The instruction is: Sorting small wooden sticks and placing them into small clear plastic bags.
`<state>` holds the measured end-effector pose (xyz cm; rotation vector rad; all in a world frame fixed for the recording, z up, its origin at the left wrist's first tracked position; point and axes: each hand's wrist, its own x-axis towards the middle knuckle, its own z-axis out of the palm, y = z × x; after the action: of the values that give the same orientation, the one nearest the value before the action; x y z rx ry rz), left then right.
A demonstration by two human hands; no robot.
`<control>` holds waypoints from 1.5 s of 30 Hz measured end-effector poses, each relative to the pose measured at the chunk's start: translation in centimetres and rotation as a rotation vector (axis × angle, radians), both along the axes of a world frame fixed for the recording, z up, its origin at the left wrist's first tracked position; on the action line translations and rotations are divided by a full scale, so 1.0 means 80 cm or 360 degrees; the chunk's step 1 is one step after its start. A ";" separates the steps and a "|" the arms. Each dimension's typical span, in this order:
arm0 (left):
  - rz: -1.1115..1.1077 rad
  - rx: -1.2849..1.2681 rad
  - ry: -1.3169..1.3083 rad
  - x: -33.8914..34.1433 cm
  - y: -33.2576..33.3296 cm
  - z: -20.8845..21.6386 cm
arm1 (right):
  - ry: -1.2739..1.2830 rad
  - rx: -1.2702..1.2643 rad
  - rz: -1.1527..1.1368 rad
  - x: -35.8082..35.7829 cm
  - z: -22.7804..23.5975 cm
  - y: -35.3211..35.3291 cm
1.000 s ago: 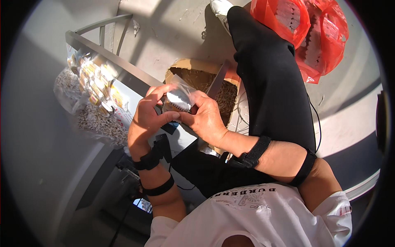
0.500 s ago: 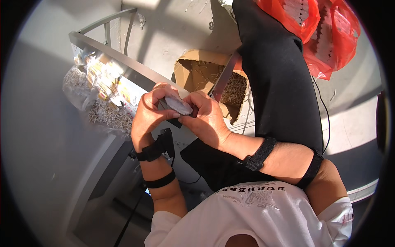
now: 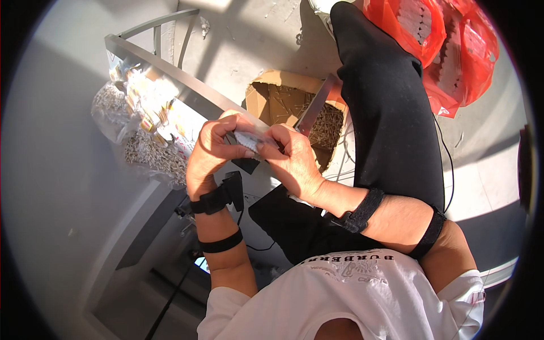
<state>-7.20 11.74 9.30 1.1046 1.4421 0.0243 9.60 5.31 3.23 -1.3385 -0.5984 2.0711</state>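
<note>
A small whitish piece with a ridged, scalloped edge (image 3: pixel 247 140) is held between my two hands, above the metal edge of the bench. My left hand (image 3: pixel 211 148) is closed on its left side, thumb and fingers pinching it. From the other side my right hand (image 3: pixel 296 163) closes on it too, its thumb pressed over the face. Fingers cover much of the piece, so its exact kind cannot be made out. Below and beyond my right hand stands an open cardboard box (image 3: pixel 264 101) holding many thin, straw-coloured sticks (image 3: pixel 325 128).
Left on the bench lie a heap of small printed packets (image 3: pixel 148 107) and clear bags of tiny whitish pieces (image 3: pixel 154 154). A metal frame bar (image 3: pixel 187 79) runs past my hands. Red plastic bags (image 3: pixel 473 62) with white, jagged-edged contents lie beyond my right leg, near a black cable (image 3: pixel 451 170).
The whitish piece has tipped between my hands, showing less of its flat face. My right thumb has moved up over it. The whole view has shifted slightly.
</note>
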 end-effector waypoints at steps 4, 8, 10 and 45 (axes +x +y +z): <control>-0.0033 0.0033 -0.0074 -0.002 0.000 -0.003 | 0.0031 0.0096 -0.0078 -0.009 -0.012 -0.006; -0.0055 0.0076 -0.0008 -0.006 -0.004 -0.007 | 0.0191 -0.0074 -0.0140 -0.011 -0.018 -0.006; -0.0182 0.0145 0.0048 -0.008 -0.004 -0.010 | 0.0167 -0.0060 -0.0198 -0.010 -0.019 -0.005; 0.2025 0.1833 -0.0095 0.100 -0.127 -0.096 | 0.0483 -0.0463 -0.0136 -0.002 -0.044 0.027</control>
<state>0.83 1.55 1.64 0.7797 1.8657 1.9390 9.46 7.44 -0.33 -1.1424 -0.1108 2.2928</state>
